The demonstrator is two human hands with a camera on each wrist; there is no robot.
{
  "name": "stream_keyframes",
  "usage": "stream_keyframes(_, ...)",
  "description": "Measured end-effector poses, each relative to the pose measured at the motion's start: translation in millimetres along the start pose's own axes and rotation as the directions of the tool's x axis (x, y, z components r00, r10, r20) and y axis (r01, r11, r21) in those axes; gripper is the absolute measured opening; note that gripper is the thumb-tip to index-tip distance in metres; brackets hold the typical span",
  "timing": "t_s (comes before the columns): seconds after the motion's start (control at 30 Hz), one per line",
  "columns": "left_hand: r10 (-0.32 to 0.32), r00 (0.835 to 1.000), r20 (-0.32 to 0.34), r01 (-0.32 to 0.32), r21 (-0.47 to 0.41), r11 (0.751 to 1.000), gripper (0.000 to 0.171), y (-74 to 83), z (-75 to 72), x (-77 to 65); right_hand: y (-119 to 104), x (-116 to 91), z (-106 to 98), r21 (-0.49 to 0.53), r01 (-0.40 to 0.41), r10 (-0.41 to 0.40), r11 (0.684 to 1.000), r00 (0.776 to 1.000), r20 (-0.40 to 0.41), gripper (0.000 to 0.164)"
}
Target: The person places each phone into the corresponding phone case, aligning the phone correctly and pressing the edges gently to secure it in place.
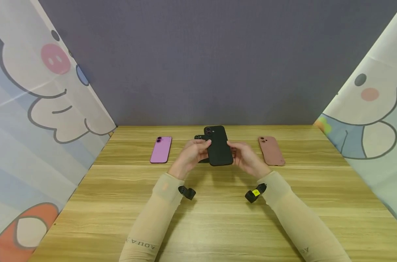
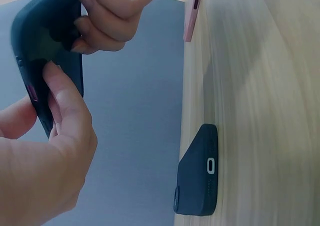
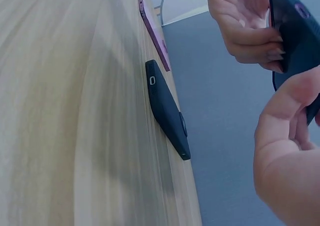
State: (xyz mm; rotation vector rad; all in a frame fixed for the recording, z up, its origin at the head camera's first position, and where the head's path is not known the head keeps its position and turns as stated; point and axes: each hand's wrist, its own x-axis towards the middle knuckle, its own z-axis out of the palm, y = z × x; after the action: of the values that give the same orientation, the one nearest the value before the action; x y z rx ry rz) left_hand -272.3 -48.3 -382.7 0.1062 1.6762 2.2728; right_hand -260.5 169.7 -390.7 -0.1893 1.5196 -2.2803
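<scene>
A person's two bare hands hold a matte black, rectangular, round-cornered phone in what looks like a soft-touch case (image 1: 220, 151) above a second phone, dark and black-cased (image 1: 198, 137), which lies camera side up on a table of yellowish wood grain (image 1: 211, 225). The raised phone, its back toward the head camera, covers part of that dark phone from above.

The left hand (image 1: 193, 151) pinches one long edge, thumb on the back and fingers bent behind; the right hand (image 1: 247, 158) grips the opposite edge the same way. Neither is spread wide.

The held phone is probably light, with a stiff slab inside a slightly giving, grippy shell; the dark, glossy face seen from the left wrist is likely the slippery, breakable side. The long edges look the surest hold, away from the camera lenses in the upper corner.

A lilac phone (image 1: 161, 149) lies left of the dark phone, a dusty-pink phone (image 1: 272, 151) well to its right. Just beyond it, the table's far edge meets an upright grey panel (image 1: 211, 62), limiting reach that way. On the person's side of the dark phone, the tabletop appears to offer the most room for moving.
</scene>
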Motion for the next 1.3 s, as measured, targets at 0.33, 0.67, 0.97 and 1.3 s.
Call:
stream_keyframes(0.33,-0.037,0.999,0.018,0.036,0.045,0.998,0.016,-0.2,-7.1,1.6,1.5,3.0,3.8,-0.041,0.030,-0.031,0.999,0.999,-0.039,0.032)
stream_keyframes(0.67,0.092,0.987,-0.129,-0.029,0.424,0.905,0.039,4.1,2.4,-5.9,4.3,3.5,5.7,-0.074,0.050,-0.055,0.996,0.996,-0.070,0.028)
stream_keyframes(0.97,0.252,0.952,-0.175,0.021,0.857,0.516,0.082,8.1,29.6,-22.7,7.8,6.4,8.1,-0.118,0.063,-0.072,0.991,0.995,-0.073,0.028)
stream_keyframes(1.3,0.282,0.950,-0.131,0.054,0.962,0.268,0.110,6.0,47.2,-29.2,7.0,7.1,10.9,-0.136,0.037,-0.042,0.990,0.999,-0.035,0.030)
